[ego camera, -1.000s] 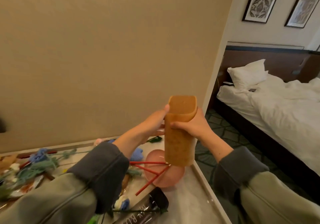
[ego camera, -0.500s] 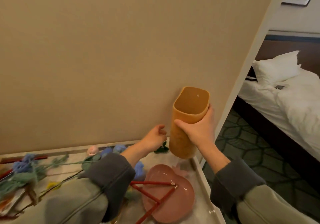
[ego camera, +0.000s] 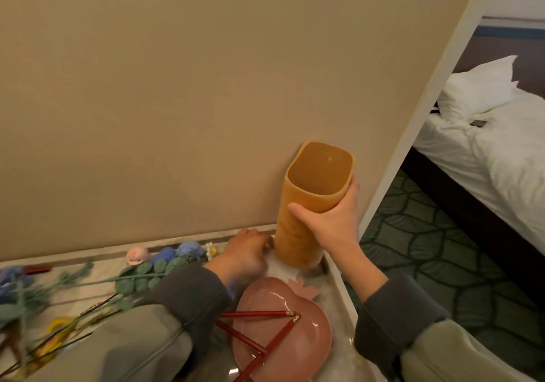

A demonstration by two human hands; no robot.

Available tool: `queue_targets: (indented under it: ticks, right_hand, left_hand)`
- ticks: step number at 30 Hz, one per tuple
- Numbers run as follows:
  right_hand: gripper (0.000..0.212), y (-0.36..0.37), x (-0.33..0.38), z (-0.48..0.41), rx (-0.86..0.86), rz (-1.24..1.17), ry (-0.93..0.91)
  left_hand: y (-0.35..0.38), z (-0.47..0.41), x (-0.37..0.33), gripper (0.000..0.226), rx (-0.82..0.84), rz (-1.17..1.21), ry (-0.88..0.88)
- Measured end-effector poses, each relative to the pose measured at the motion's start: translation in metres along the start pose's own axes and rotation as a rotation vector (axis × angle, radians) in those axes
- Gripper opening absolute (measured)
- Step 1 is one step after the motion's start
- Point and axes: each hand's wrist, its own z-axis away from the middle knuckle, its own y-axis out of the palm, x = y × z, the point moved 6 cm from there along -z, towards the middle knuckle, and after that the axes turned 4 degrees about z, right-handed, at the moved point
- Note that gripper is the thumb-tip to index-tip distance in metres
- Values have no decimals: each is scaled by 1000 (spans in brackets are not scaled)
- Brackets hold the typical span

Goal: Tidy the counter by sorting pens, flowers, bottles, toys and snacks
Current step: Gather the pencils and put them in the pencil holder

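Note:
A tall orange vase stands upright in the counter's back right corner, against the beige wall. My right hand grips it around the upper half. My left hand is low on the counter just left of the vase's base, fingers curled downward; what lies under them is hidden. A pink apple-shaped dish near the front holds three red pens. Blue and green crochet flowers lie across the counter to the left, beside a small pink toy.
The counter's right edge drops to a green patterned carpet. A bed with white linen stands beyond. Another red pen lies at the back left. Yellow items sit among the flower stems.
The vase went from being held up in both hands to standing in the corner. My left hand let go of it and dropped to the counter beside its base.

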Motion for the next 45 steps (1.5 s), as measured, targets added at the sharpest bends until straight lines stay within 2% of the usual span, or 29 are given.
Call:
queue_targets:
  ticks: [6,9,11,14,16,19,23,25,26,28,29,30,32,35,37,39,42,43,45]
  right_hand:
    - [122,22,3,13,107,13,-24]
    - [121,28,0,20,152,7,-22]
    - [120,31,-4,26,179,5,-19]
    - [117,30,-6,30,230,-22,-36]
    - [116,29,-6,31,280,-55,-42]
    - [114,27,-5,32,343,-74,-30]
    - [123,27,-6,40,427,-69,39]
    - [125,21,-10,50,355,-34,118]
    - [118,15,-11,58,262,-24,141]
    - [88,-2,-8,77,45,-41,83]
    - [70,-7,-5,86,-6,-54,10]
    - [52,-6,-2,95,18,-57,-64]
    - [34,6,1,109,249,-9,-171]
    - [41,30,-10,134,665,249,-229]
    - [57,38,-22,147,829,377,-208]
    - [69,38,-26,157,876,438,-236]
    - [74,35,-24,161,836,461,-298]
    - [69,36,-24,162,830,480,-313]
    - [42,37,-25,162,816,598,-374]
  left_hand:
    - [-12,20,35,37,-63,57,-138]
    - [-18,26,34,36,-89,125,-133]
    - [-21,29,31,44,-110,200,-128]
    - [-25,34,24,57,-156,390,-94]
    - [-29,39,15,58,-200,507,-51]
    - [-34,46,3,56,-230,551,-38]
    - [-34,60,-5,58,-167,552,-67]
    - [-35,70,-8,54,-163,574,-48]
    - [-35,76,-9,52,-177,591,-37]
    - [-35,88,-8,46,-219,590,-23]
    - [-34,95,-7,42,-227,562,-17]
    - [-31,101,-7,39,-221,520,-9]
    - [-23,114,-9,38,-176,406,26]
    - [-10,125,-16,40,-141,128,114]
    - [0,127,-16,47,-104,42,113]
    - [8,128,-15,58,-52,49,87]
    - [18,131,-18,65,-8,-29,99]
    - [21,132,-19,67,-1,-88,107]
    - [28,132,-20,70,-2,-186,115]
